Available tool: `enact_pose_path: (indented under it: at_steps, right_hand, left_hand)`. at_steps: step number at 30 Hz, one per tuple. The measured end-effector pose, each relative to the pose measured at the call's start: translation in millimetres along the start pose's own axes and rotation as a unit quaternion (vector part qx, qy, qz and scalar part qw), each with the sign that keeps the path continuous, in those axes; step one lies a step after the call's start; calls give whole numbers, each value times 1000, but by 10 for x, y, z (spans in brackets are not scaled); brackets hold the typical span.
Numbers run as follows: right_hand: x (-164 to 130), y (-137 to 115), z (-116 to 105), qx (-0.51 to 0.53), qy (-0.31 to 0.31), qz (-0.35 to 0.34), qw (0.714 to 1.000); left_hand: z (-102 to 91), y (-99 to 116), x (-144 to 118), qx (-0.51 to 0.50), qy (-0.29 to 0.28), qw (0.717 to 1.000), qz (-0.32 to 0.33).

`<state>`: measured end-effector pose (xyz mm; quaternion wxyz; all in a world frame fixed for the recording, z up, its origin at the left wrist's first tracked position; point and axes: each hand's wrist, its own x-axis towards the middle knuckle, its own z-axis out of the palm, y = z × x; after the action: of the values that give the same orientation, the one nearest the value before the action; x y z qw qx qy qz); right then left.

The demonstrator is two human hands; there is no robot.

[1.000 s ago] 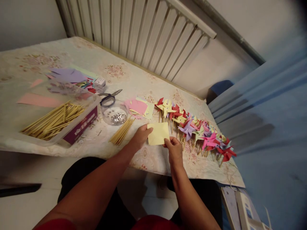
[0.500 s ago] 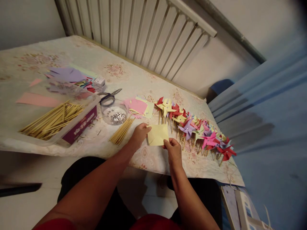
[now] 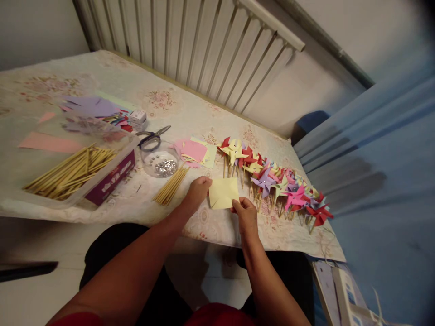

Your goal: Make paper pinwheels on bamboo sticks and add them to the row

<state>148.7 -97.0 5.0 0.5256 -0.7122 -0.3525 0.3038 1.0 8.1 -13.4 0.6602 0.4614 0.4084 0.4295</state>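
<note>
A pale yellow paper square [image 3: 223, 192] with cut slits is held just above the table's near edge. My left hand [image 3: 198, 190] pinches its left edge and my right hand [image 3: 245, 216] pinches its lower right corner. Just left of my left hand lies a small bundle of wooden sticks [image 3: 170, 185]. To the right runs a row of finished paper pinwheels [image 3: 275, 180] in red, yellow, purple and pink. Behind the square lie loose pink and yellow paper pieces [image 3: 196, 151].
A clear bowl of small pins [image 3: 161, 162], scissors [image 3: 152, 136], a clear tray of wooden sticks [image 3: 68, 172], a purple box [image 3: 112, 179] and purple and pink paper scraps [image 3: 91, 106] sit at left on the floral tablecloth [image 3: 112, 79]. A slatted headboard [image 3: 190, 40] stands behind.
The yellow square has shifted slightly lower and my left fingers have curled in on its edge; the view has drifted a little. The table's things have not moved.
</note>
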Motion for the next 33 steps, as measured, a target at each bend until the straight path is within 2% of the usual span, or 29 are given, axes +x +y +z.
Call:
enact_pose_path:
  at_steps: [7, 13, 25, 33]
  right_hand:
    - [40, 85, -33, -4, 1, 2, 1000]
    - [59, 146, -69, -8, 14, 15, 1000]
    - [38, 198, -131, -4, 10, 40, 999]
    - [30, 192, -141, 19, 14, 42, 999]
  left_hand:
    - [-2, -10, 3, 50, -3, 999, -16]
    - [-4, 65, -41, 48, -9, 998, -41]
    - [-36, 32, -28, 140, -41, 989, -25]
    - [-17, 115, -82, 151, -52, 984, -83]
